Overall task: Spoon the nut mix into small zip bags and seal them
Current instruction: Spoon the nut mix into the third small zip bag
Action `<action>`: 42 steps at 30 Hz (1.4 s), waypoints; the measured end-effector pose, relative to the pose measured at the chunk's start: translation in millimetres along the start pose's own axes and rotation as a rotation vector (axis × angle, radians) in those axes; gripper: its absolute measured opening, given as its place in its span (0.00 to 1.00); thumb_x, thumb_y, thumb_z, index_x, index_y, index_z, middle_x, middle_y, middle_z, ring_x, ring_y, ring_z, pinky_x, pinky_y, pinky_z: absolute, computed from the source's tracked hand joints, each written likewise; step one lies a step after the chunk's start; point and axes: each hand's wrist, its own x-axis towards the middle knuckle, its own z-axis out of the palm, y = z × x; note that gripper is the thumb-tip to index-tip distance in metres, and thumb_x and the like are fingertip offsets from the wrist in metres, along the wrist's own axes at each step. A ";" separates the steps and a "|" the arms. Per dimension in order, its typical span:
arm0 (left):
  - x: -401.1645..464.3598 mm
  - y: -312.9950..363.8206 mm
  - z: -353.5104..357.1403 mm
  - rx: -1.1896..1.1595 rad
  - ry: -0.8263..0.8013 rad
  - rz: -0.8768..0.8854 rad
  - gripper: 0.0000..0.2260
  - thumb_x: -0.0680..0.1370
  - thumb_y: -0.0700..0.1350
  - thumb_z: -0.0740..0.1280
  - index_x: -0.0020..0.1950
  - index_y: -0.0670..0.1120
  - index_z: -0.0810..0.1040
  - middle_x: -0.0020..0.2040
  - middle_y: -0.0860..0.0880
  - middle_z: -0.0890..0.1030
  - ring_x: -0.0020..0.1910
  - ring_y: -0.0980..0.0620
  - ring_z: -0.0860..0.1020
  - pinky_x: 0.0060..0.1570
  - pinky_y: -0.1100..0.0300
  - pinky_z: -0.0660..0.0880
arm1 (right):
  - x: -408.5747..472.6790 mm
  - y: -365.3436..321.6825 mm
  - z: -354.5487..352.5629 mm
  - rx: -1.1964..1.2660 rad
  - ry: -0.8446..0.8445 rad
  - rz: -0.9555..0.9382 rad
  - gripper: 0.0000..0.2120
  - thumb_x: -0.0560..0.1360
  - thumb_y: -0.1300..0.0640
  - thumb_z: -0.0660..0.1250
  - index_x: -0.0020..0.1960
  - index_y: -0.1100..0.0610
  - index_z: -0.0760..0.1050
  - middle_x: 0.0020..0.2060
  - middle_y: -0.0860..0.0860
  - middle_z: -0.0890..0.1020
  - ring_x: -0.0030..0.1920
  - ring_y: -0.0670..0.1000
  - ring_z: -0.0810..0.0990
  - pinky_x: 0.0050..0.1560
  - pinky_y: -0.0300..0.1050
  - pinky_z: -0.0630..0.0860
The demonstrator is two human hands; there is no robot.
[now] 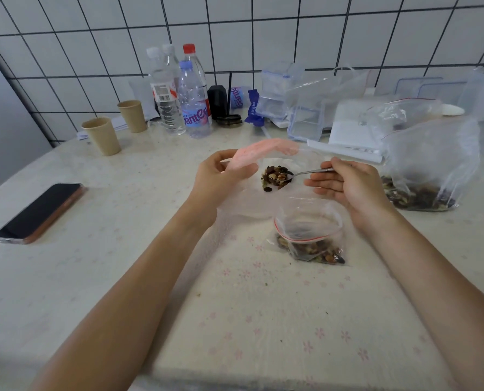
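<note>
Head view, items listed left to right. 1 phone (39, 213) is laid face up near the left edge of the table (122, 277), well apart from both arms. 2 paper cups (102, 136) are stood upright behind it, close to the tiled wall. 4 water bottles (191, 100) are grouped at the back; their labels are only partly legible. 1 dark object (217, 101) beside them cannot be identified.

The left hand (221, 176) is curled round the pink-edged mouth of 1 small zip bag (252, 153), which is held open above the table; the clear film is hard to trace against the pale surface, and its lower edge cannot be followed. Nut mix (276, 176) is seen heaped on a spoon (305, 173) inside the bag's mouth. The spoon handle is pinched by the right hand (348, 184), with the lower fingers extended beneath it; the handle's end is hidden by the hand.

1 filled zip bag (311, 238), red strip unsealed and mouth gaping, is lain just in front of the right wrist, nuts settled at its near end. 1 large supply bag (429, 170) is stood at the right, nuts visible at its bottom. Clear containers (302, 119) and plastic are piled behind it, and their outlines overlap and cannot be separated. Open tabletop is found between the forearms and toward the near edge, where both arms are cut off by the frame.
</note>
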 end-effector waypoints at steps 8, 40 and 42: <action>-10.0 18.1 -6.5 0.302 0.142 0.480 0.21 0.73 0.53 0.79 0.63 0.52 0.79 0.58 0.58 0.82 0.58 0.63 0.79 0.54 0.64 0.78 | -5.4 -24.9 -12.1 -0.025 0.011 -0.087 0.16 0.86 0.53 0.59 0.46 0.60 0.77 0.32 0.56 0.85 0.38 0.61 0.88 0.37 0.47 0.84; -34.5 21.6 5.3 0.756 -0.502 0.451 0.03 0.78 0.54 0.73 0.48 0.57 0.85 0.42 0.60 0.84 0.28 0.52 0.81 0.35 0.63 0.79 | -38.1 -69.0 -37.0 -0.224 -0.226 -0.387 0.18 0.86 0.57 0.59 0.41 0.62 0.77 0.33 0.56 0.80 0.33 0.55 0.82 0.38 0.41 0.81; -32.1 21.4 4.6 0.729 -0.447 0.457 0.04 0.78 0.55 0.73 0.48 0.57 0.85 0.41 0.60 0.84 0.27 0.53 0.81 0.33 0.63 0.78 | -31.7 -59.8 -35.0 -0.160 -0.152 -0.288 0.18 0.86 0.54 0.61 0.42 0.61 0.78 0.30 0.56 0.82 0.30 0.56 0.82 0.34 0.43 0.81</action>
